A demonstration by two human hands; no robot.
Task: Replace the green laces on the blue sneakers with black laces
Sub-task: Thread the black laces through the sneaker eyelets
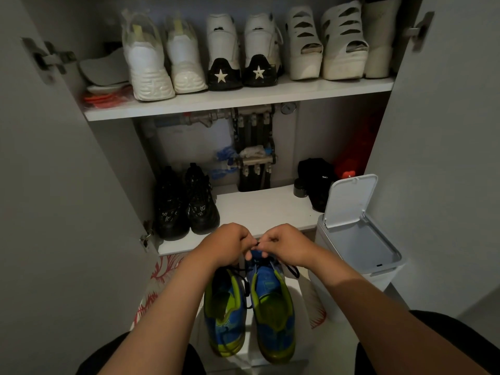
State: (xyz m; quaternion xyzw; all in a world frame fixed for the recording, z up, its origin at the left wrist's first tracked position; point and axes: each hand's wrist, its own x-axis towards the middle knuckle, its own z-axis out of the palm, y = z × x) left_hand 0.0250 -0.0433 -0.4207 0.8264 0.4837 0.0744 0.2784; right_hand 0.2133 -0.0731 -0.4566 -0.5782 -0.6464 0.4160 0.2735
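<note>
L hand (227,246) & R hand (285,247): both grips pinch black lace (258,244) above far end of right sneaker (273,309); left sneaker (223,315) just beside.

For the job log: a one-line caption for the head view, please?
Left hand and right hand pinch a black lace on a blue sneaker before an open shoe cupboard.

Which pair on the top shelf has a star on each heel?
The middle pair: white high-tops with black heel patches, standing between the chunky white sneakers and the white strappy shoes.
</note>
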